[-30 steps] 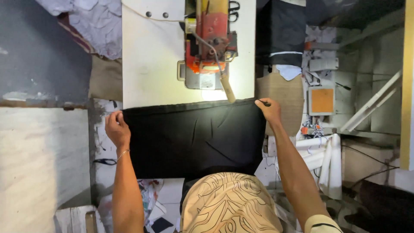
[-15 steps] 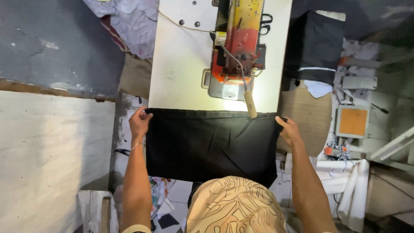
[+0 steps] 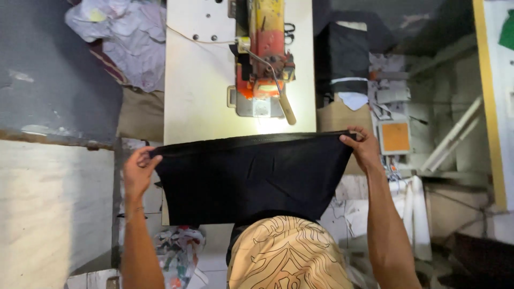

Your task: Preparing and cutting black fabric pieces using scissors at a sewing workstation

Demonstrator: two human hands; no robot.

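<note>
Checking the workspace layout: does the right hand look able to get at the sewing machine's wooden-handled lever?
Probably yes: the right hand grips the black cloth just below the lever, bare tabletop between, though it is occupied.

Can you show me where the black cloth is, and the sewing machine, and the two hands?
Black cloth (image 3: 251, 179), head view, middle of the panel.
Sewing machine (image 3: 263, 59), head view, its orange body.
Left hand (image 3: 138, 172), head view, back of hand.
Right hand (image 3: 365, 149), head view, back of hand.

Left hand (image 3: 138, 172) clenched, right hand (image 3: 364, 148) seemingly pinching; arms spread wide
</note>
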